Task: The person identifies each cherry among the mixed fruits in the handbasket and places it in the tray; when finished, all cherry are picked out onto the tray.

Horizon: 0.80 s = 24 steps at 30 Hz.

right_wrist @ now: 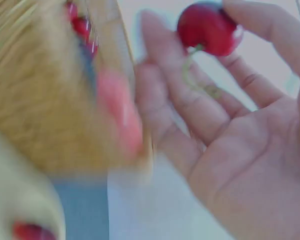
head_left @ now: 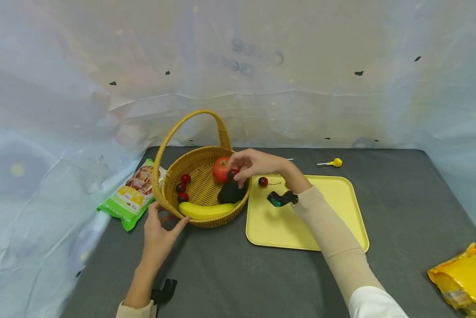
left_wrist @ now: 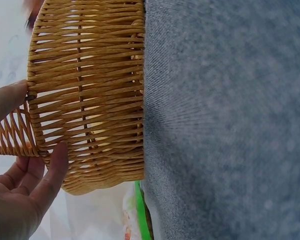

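My left hand (head_left: 158, 236) grips the wicker basket (head_left: 199, 187) at its near-left rim, by the foot of the arched handle. Thumb and fingers touch the woven wall (left_wrist: 90, 100) in the left wrist view. Above the basket's right side, my right hand (head_left: 261, 162) pinches a dark red cherry (right_wrist: 210, 27) between thumb and fingertips, its green stem hanging toward the palm. Inside the basket lie a red apple (head_left: 219, 169), a yellow banana (head_left: 206, 211), a dark avocado-like fruit (head_left: 230, 193) and several cherries (head_left: 182, 198). Another cherry (head_left: 263, 182) is on the yellow tray (head_left: 293, 225).
A green-and-white snack bag (head_left: 132, 194) lies left of the basket, close to the handle. Behind the tray is a yellow lollipop (head_left: 335, 162), with another white stick (head_left: 290, 159) partly hidden. A yellow bag (head_left: 466, 278) lies at the table's right edge.
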### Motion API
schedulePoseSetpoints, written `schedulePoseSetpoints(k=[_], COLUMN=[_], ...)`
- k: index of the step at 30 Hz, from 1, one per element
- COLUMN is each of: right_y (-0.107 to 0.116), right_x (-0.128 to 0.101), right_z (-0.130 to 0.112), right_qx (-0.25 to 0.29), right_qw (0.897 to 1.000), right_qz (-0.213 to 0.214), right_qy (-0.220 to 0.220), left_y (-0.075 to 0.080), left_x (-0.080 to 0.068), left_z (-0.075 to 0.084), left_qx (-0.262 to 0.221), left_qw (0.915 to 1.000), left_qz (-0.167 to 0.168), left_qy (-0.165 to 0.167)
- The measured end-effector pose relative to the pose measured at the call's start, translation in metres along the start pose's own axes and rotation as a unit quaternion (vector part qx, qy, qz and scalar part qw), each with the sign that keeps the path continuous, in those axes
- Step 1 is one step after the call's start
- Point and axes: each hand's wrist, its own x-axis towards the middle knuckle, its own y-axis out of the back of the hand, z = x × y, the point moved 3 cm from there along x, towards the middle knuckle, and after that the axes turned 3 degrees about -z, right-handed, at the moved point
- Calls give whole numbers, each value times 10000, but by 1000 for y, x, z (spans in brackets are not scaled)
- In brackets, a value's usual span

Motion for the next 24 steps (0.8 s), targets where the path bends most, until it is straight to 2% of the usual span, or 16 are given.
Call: schedulePoseSetpoints(k=[3, 7, 11, 15, 19, 24], right_y=[16, 27, 28, 27, 25, 23], right_x=[-57, -130, -179, -199, -203, -204], right_z=[17, 42, 65, 79, 88, 94], right_qx=[20, -91, -303, -493, -515, -818], right_qw=[9969, 9826, 9706, 9656, 9569, 9431], right_qz=[709, 1617, 2040, 2136, 2437, 2759], right_qy=[-341, -909, -1242, -1401, -1490, -1664], left_y=[1, 3, 6, 9, 10, 11], left_x=[0, -1, 0, 0, -1, -2], left_z=[-2, -3, -3, -4, -1, -2], left_qx=[23, 26, 26, 85, 45, 67], left_qw=[10000, 9999, 9999, 9998, 9998, 9997], left_qz=[37, 11, -3, 51, 82, 123], left_qy=[69, 145, 126, 167, 202, 216])
